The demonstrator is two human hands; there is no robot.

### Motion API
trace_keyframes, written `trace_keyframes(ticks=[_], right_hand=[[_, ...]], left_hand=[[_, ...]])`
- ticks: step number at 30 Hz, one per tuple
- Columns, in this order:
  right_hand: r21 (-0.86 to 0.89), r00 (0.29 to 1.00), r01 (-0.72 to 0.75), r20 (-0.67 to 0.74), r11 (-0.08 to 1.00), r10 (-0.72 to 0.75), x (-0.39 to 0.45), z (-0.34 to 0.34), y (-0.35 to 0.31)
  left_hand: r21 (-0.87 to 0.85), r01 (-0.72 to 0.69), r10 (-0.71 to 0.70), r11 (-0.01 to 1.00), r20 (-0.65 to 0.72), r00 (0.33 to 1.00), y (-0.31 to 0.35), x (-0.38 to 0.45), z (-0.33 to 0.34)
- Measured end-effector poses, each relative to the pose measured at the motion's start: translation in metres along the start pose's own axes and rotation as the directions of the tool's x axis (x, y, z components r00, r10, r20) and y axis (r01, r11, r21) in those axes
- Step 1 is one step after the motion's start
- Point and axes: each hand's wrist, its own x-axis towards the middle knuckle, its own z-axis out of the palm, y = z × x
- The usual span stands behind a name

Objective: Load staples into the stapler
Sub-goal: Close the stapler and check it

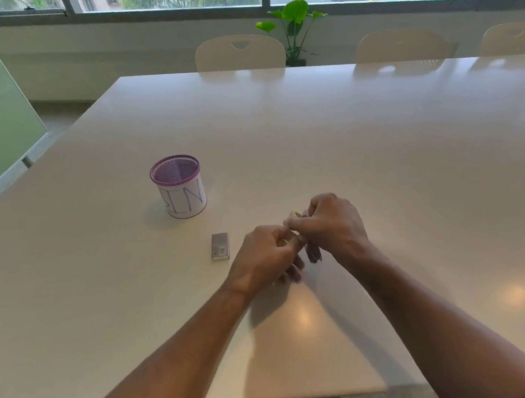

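Note:
My right hand [332, 224] grips a small stapler [314, 256] just above the white table [396, 157]; only its dark lower end and a pale tip near my fingers show. My left hand [266, 257] is closed right beside it, fingertips pinched against the stapler; what they pinch is too small to make out. A small grey staple box [220, 246] lies flat on the table just left of my left hand.
A purple mesh pen cup [178, 184] wrapped in white paper stands to the left of the box. White chairs [241, 54] line the table's far side, with a potted plant [293, 29] under the window. The table's near edge runs below my forearms.

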Motion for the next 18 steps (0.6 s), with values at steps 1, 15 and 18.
trace_keyframes(ticks=[1,15,18], right_hand=[[-0.031,1.0,0.022,-0.004,0.999,-0.022,-0.001,0.0,0.0],[-0.432,0.977,0.189,-0.009,0.882,-0.214,-0.008,0.02,-0.001],[-0.535,0.975,0.16,-0.045,0.83,-0.217,-0.006,0.014,-0.002]], left_hand=[[0.123,-0.048,0.059,0.991,-0.08,0.995,-0.002,0.001,-0.003],[0.657,-0.241,0.488,0.714,-0.221,0.845,-0.013,0.008,-0.023],[0.724,-0.264,0.56,0.637,-0.2,0.804,-0.01,0.008,-0.022]])
